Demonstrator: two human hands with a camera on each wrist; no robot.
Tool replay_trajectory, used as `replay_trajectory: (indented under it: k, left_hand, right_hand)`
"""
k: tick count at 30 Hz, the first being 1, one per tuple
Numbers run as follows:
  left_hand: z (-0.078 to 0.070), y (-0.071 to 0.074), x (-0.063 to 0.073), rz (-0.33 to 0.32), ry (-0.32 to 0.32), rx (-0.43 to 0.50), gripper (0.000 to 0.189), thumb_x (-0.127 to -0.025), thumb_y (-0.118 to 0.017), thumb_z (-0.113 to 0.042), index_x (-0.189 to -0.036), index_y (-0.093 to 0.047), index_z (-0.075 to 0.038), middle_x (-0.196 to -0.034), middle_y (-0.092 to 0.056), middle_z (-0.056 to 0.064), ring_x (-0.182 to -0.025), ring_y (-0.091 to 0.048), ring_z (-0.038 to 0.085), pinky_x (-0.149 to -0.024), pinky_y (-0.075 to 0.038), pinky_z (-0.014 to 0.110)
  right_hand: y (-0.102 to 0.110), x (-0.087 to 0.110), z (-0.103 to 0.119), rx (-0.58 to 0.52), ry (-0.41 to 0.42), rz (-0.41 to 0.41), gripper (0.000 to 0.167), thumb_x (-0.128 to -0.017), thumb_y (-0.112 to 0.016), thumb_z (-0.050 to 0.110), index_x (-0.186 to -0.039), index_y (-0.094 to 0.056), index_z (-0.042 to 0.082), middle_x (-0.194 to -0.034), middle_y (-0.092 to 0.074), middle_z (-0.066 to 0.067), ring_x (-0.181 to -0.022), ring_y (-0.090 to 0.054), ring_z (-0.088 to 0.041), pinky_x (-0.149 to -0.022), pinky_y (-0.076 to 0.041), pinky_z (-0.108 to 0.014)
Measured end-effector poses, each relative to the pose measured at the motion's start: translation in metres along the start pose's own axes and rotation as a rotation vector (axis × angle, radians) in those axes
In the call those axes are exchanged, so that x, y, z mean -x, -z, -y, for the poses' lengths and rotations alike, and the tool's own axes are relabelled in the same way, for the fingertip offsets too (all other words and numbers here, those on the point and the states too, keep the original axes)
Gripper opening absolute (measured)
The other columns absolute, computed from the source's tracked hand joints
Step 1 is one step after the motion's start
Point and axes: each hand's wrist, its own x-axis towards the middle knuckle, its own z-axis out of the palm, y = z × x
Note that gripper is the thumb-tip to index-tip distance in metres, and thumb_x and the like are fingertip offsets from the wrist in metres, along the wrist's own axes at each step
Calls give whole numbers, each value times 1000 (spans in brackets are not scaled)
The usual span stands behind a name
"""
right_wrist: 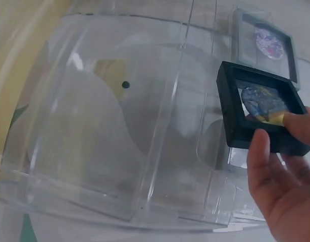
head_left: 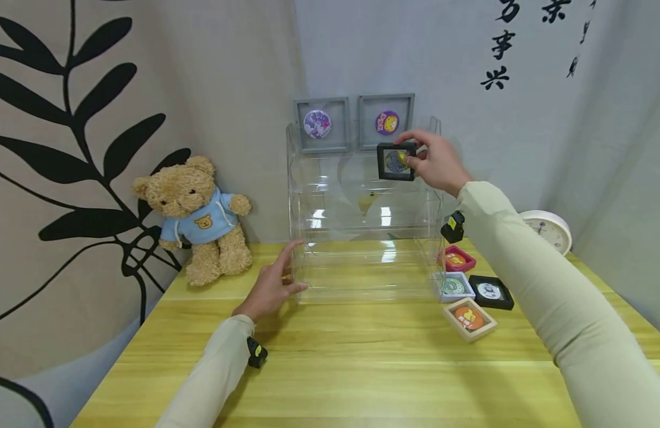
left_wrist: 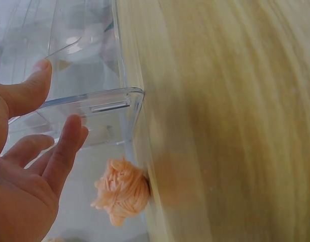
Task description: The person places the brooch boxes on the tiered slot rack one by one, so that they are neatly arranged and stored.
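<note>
A clear acrylic tiered display rack (head_left: 362, 294) stands on the wooden table. Two grey frames with round badges, a left one (head_left: 304, 142) and a right one (head_left: 364, 139), stand upright on its top tier. My right hand (head_left: 437, 161) pinches a small black frame (head_left: 382, 161) holding a dark round badge with yellow on it, just in front of and below the right grey frame. The black frame (right_wrist: 228, 106) is tilted in the right wrist view, with thumb over its front. My left hand (head_left: 268, 290) is at the rack's left side, fingers extended, thumb and fingers either side of the panel edge (left_wrist: 94, 95).
Right of the rack lie a red frame (head_left: 470, 262), a white frame (head_left: 468, 295), a black-framed badge (head_left: 506, 300) and a beige frame (head_left: 482, 333). A white clock (head_left: 562, 232) stands behind them. A teddy bear (head_left: 201, 223) sits at left. A peach yarn-like ball (left_wrist: 122, 191) shows in the left wrist view.
</note>
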Motion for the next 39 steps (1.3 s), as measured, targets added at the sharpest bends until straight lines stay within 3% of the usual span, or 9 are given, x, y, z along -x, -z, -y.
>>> replay_trajectory:
  k: [5, 10, 17, 21, 26, 34, 39]
  left_hand:
    - [-1, 1, 0, -15, -8, -5, 100, -84, -80, -8, -152, -23, -53, -151, -44, 33, -124, -60, 48, -96, -60, 53]
    - [-3, 0, 1, -9, -2, 0, 100, -84, -81, -8, -152, -23, -52, -150, -44, 32, -124, -61, 48, -96, -60, 51]
    - [-2, -1, 1, -9, 8, -8, 100, -85, -80, -9, -151, -22, -56, -152, -42, 32, -124, -60, 48, -97, -59, 53]
    - [-1, 0, 1, -12, 6, -14, 100, -84, -80, -9, -151, -22, -56, -153, -42, 32, -124, -60, 49, -97, -59, 53]
    - [-1, -1, 0, -9, -1, -7, 100, -84, -80, -8, -151, -23, -55, -154, -40, 32, -125, -60, 49, -97, -59, 53]
    - [-2, 0, 1, -6, 1, -4, 99, -85, -79, -9, -151, -22, -56, -154, -41, 30, -126, -59, 48, -98, -59, 52]
    - [0, 0, 1, -11, 2, -5, 99, -85, -80, -9, -151, -23, -56, -152, -43, 31, -125, -60, 48, -97, -59, 51]
  right_hand:
    - [-8, -18, 3, 84, 45, -12, 40, -99, -55, -1, -135, -59, 14, -140, -58, -17, -90, -62, -30, -62, -49, -26]
    - [-18, -28, 2, 126, 22, 1, 40, -99, -55, -2, -135, -60, 15, -134, -61, -20, -94, -59, -29, -67, -49, -32]
    - [-30, -36, 0, 89, -17, 6, 42, -97, -56, -5, -135, -60, 13, -136, -62, -20, -110, -63, -34, -85, -59, -43]
    - [-36, -39, -3, 60, -31, 1, 41, -96, -58, -6, -133, -61, 12, -135, -62, -21, -113, -65, -35, -89, -61, -47]
    - [-45, -39, -4, 27, -57, -37, 39, -95, -60, -4, -131, -62, 11, -127, -63, -19, -111, -66, -32, -86, -62, -42]
    - [-62, -41, 3, 45, -60, -100, 35, -94, -66, 3, -128, -67, 14, -98, -54, -8, -83, -63, -20, -66, -54, -25]
    - [-70, -42, 11, 18, -75, -102, 31, -94, -69, 8, -124, -71, 17, -98, -61, -9, -84, -70, -21, -69, -61, -29]
